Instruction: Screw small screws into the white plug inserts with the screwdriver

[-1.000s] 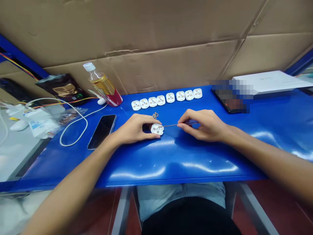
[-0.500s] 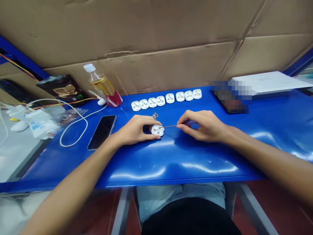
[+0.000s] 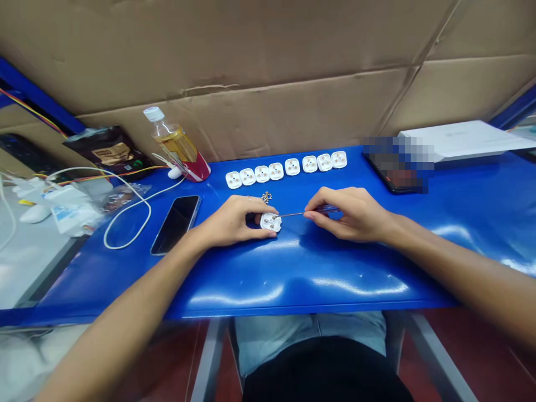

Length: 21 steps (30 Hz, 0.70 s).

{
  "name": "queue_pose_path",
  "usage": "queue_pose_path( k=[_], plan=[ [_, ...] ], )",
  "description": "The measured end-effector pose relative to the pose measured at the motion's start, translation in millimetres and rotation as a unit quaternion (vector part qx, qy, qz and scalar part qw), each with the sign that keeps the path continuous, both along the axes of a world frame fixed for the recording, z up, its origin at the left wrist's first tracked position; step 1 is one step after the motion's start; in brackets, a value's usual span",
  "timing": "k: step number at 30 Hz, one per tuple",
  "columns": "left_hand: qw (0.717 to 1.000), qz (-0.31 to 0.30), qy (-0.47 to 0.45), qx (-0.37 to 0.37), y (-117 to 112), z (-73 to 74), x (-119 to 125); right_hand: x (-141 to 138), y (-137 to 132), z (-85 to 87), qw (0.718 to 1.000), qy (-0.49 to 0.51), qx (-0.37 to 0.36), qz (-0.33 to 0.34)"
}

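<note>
Between the thumb and fingers of my left hand (image 3: 234, 222) is a small white plug housing (image 3: 271, 222) with metal parts inside, held on the blue table. My right hand (image 3: 349, 215) is closed round the handle of a screwdriver (image 3: 292, 214). Its thin shaft points left, and the tip meets the upper right part of the housing. Just behind the housing lies a small pile of screws (image 3: 267, 197). Farther back, several similar white plug housings (image 3: 293, 166) stand in a row, each with metal parts showing.
A phone (image 3: 176, 224) and a white cable (image 3: 125, 170) lie on the left, with a drink bottle (image 3: 182, 148) behind them. At the back right are a dark, partly blurred device (image 3: 387, 170) and a white box (image 3: 460, 139). A cardboard wall (image 3: 272, 72) closes off the back.
Both hands keep nearly the same pose, with the screwdriver tip still at the housing. The whole view has shifted very slightly.
</note>
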State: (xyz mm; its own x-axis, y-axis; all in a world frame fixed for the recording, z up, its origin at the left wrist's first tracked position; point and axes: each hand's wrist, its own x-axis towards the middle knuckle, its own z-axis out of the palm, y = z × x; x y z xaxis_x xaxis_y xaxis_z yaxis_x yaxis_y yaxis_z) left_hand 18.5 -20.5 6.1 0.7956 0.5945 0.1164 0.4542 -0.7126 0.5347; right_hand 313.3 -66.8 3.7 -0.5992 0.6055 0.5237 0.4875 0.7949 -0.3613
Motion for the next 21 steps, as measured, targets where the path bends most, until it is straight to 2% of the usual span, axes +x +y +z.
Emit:
queue_pose_path(
  k=[10, 21],
  plan=[
    [1.0, -0.003, 0.0, 0.003, -1.5, 0.6, 1.9, -0.1, -0.2, 0.3, 1.0, -0.008, -0.001, 0.003],
    [1.0, -0.002, -0.011, -0.012, -1.9, -0.3, 2.0, 1.9, -1.3, 4.6, 0.999, -0.019, -0.044, 0.016]
  ],
)
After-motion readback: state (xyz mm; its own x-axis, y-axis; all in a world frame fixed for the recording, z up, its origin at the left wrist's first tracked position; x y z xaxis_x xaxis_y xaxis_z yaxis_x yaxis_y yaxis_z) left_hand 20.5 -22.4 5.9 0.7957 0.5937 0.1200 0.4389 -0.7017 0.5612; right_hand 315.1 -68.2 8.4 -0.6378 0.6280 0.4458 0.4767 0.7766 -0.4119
